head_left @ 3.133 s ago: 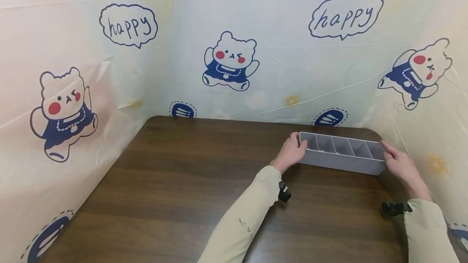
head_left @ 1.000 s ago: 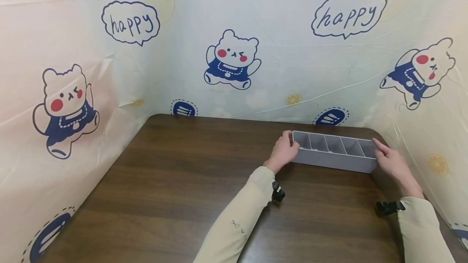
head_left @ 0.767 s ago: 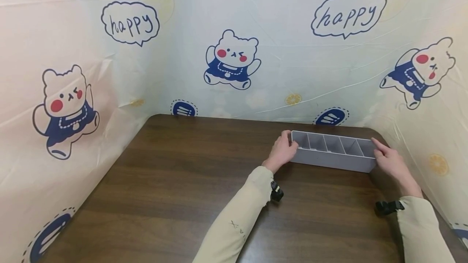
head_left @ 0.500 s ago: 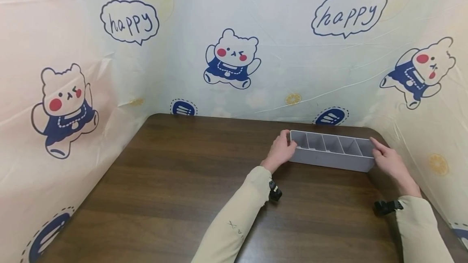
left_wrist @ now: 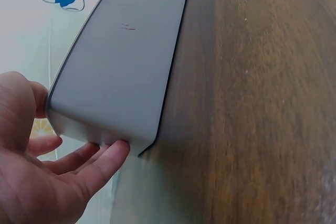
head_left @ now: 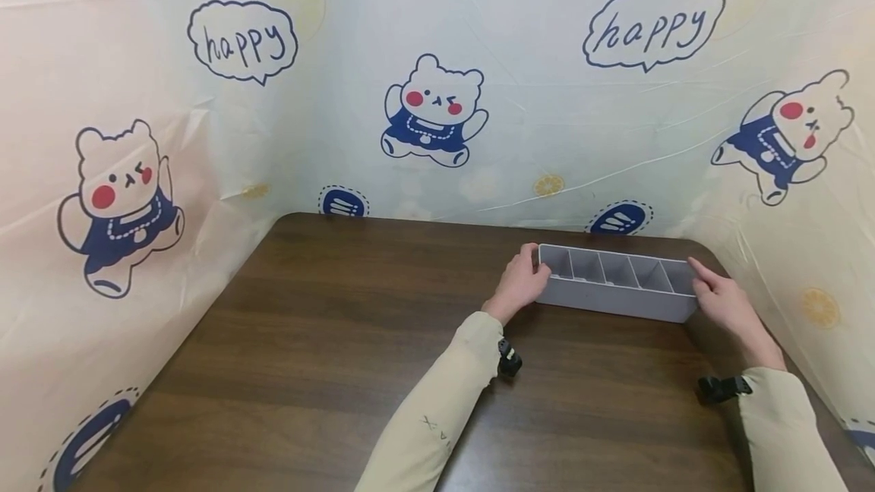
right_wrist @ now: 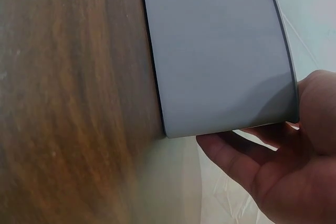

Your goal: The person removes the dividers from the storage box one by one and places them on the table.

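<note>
A long grey storage box (head_left: 608, 299), split by thin dividers into several compartments, stands upright at the back right of the brown table. My left hand (head_left: 518, 285) grips its left end. In the left wrist view that thumb is up at the rim while the fingers (left_wrist: 113, 161) lie along the end wall. At the opposite end my right hand (head_left: 728, 302) holds the box, thumb near the top edge. Its fingertips (right_wrist: 210, 142) touch the end wall low down in the right wrist view. The visible compartments hold no loose things.
The brown wooden table (head_left: 328, 340) stretches left and toward me. A pale curtain (head_left: 519, 135) printed with bears and "happy" bubbles hangs behind and along both sides. Its right side comes close to my right hand. A black wrist camera (head_left: 509, 359) sits at each cuff.
Both hands have shifted the grey storage box a little to the left along the back of the table. Their hold at its two ends stays the same.
</note>
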Demonstrator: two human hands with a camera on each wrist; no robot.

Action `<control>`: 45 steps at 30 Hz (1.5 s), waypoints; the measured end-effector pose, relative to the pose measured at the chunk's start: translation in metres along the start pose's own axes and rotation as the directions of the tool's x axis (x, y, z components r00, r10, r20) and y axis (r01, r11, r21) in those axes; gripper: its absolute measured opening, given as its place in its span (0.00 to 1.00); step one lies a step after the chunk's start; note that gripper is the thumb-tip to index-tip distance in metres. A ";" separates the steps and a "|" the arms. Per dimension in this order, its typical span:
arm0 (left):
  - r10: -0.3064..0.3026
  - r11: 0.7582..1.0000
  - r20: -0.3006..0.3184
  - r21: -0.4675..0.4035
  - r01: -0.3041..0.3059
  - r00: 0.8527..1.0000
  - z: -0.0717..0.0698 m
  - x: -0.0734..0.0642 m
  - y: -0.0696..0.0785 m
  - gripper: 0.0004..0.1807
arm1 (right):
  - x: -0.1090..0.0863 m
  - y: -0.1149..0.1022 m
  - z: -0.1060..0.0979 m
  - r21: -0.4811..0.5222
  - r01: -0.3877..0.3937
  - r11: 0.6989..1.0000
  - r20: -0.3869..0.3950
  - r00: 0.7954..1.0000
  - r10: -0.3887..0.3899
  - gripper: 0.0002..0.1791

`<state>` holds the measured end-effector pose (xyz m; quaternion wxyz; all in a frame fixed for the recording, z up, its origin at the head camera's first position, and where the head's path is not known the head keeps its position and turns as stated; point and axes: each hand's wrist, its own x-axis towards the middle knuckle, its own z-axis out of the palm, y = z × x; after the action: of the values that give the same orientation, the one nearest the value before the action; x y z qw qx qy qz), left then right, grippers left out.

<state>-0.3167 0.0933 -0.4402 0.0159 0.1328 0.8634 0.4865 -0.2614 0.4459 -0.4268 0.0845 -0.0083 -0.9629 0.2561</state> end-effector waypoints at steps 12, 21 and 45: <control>0.002 1.000 -0.004 -0.015 -0.002 1.000 -0.008 -0.007 -0.004 0.26 | -0.001 -0.009 0.006 0.015 0.012 1.000 0.013 1.000 -0.012 0.29; 0.008 1.000 -0.007 -0.014 -0.008 1.000 -0.012 -0.008 -0.006 0.26 | 0.000 -0.011 0.008 0.010 -0.004 1.000 0.040 0.999 0.003 0.29; 0.000 1.000 -0.023 -0.005 0.000 1.000 -0.023 -0.011 -0.015 0.26 | 0.005 -0.024 0.013 -0.037 0.054 0.998 0.027 0.998 -0.053 0.28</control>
<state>-0.3128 0.0641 -0.4419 0.0064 0.1274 0.8624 0.4899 -0.2676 0.4193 -0.4255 0.0787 0.0194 -0.9685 0.2355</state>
